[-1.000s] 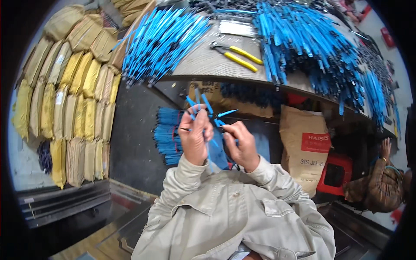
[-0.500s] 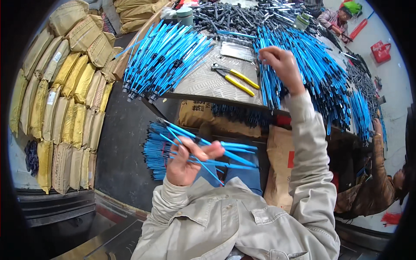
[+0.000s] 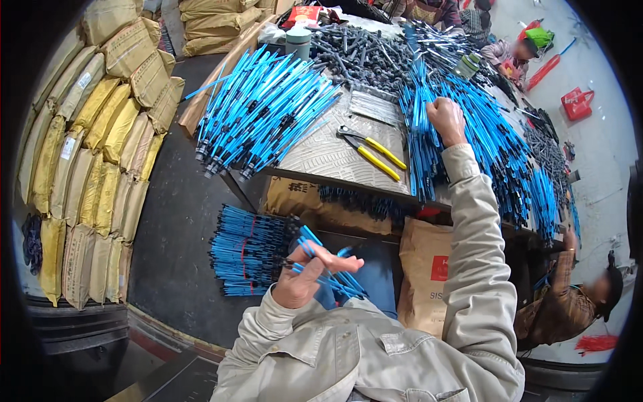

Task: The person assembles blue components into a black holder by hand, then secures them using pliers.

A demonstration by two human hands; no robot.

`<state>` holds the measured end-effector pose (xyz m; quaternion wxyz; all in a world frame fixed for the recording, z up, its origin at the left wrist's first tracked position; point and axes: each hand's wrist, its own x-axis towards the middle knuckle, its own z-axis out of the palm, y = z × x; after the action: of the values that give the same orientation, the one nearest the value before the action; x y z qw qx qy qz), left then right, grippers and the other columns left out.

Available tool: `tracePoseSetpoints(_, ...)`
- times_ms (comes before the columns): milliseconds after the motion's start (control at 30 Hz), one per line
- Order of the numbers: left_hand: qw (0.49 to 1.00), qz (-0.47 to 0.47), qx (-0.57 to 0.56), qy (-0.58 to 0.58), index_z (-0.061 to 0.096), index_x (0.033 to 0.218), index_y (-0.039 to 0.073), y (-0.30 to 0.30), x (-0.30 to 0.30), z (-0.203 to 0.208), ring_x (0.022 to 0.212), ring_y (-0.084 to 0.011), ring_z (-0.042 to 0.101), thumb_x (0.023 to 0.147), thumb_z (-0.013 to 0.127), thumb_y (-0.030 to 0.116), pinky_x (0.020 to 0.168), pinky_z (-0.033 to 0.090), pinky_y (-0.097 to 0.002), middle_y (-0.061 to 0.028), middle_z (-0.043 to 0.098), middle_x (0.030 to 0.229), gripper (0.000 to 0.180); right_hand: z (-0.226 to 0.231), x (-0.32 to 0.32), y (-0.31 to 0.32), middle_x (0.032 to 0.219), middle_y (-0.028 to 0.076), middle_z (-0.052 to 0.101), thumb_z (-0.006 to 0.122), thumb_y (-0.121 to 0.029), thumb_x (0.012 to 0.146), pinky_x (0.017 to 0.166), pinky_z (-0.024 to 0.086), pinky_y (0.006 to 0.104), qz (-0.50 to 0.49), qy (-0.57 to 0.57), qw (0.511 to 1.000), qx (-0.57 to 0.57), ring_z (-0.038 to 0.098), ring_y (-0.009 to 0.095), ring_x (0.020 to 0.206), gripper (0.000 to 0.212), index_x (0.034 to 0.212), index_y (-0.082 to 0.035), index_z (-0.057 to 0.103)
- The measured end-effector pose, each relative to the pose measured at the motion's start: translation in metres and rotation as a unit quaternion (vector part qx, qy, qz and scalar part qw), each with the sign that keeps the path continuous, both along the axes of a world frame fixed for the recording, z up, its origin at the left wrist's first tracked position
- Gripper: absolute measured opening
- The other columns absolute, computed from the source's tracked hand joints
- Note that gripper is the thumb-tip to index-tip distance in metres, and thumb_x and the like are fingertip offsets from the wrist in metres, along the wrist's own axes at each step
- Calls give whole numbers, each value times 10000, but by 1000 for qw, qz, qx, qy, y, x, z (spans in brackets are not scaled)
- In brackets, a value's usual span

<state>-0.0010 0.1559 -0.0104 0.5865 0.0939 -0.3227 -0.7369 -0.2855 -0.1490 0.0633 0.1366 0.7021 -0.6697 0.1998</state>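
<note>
Several thin blue rods with black ends (image 3: 345,283) lie across my left hand (image 3: 303,280), which is closed on them low in front of my lap; its fingers are partly stretched. My right hand (image 3: 447,120) is a fist at the large heap of blue rods (image 3: 485,137) on the right of the table. What its fingers hold, if anything, is hidden. Left of that heap, yellow-handled pliers (image 3: 375,153) rest with jaws apart on the patterned table top (image 3: 315,149). Behind them sits a shallow tray of thin clear-looking pieces (image 3: 373,105).
Another pile of blue rods (image 3: 264,110) fills the table's left. Black parts (image 3: 365,57) are heaped behind, beside a lidded cup (image 3: 298,43). Tied blue bundles (image 3: 244,251) stand below. Sacks (image 3: 80,181) are stacked left; a paper bag (image 3: 425,268) stands under the table. Co-workers (image 3: 569,301) sit right.
My right hand has closed and lowered onto the right heap from slightly above it. My left hand, still with its rods, has shifted a little down. The view has tilted slightly.
</note>
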Motion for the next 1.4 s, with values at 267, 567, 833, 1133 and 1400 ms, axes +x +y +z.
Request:
tracePoseSetpoints(267,983,-110,59,-133,529,1017,22,9,-29,3,1011,-327,596,956,427,201,961,386,-438,-194,644,942,215,5,-11,-17,627,205,596,538,-253,834,573,475,430,121,-117,986,13,610,323,576,294,688,1,563)
tracePoseSetpoints(567,976,13,41,-212,564,879,10,15,-50,-2,834,-234,624,968,385,304,780,473,-336,-177,645,943,355,27,-25,-42,653,212,601,434,-274,903,601,465,487,120,46,986,-108,606,383,634,299,796,-15,536)
tracePoseSetpoints(833,952,-34,112,-285,565,853,22,-1,-59,-20,601,-104,543,969,387,320,523,409,-227,-149,641,873,366,36,-47,-44,685,236,598,399,-270,927,607,463,505,76,-40,986,-142,598,408,669,273,840,-39,516)
tracePoseSetpoints(1133,965,-34,85,-248,577,913,5,-37,-82,-11,636,-118,573,962,400,330,552,435,-225,-143,644,894,373,33,-61,-69,603,196,576,414,-232,924,543,472,462,18,-16,962,-271,599,375,597,238,845,-29,510)
tracePoseSetpoints(1400,973,100,136,-156,512,1147,-13,-48,-51,-6,929,-216,621,962,393,341,765,509,-291,-165,611,1043,417,28,-20,83,538,49,514,397,-203,957,391,386,275,178,-336,909,-170,529,141,427,215,888,-48,529)
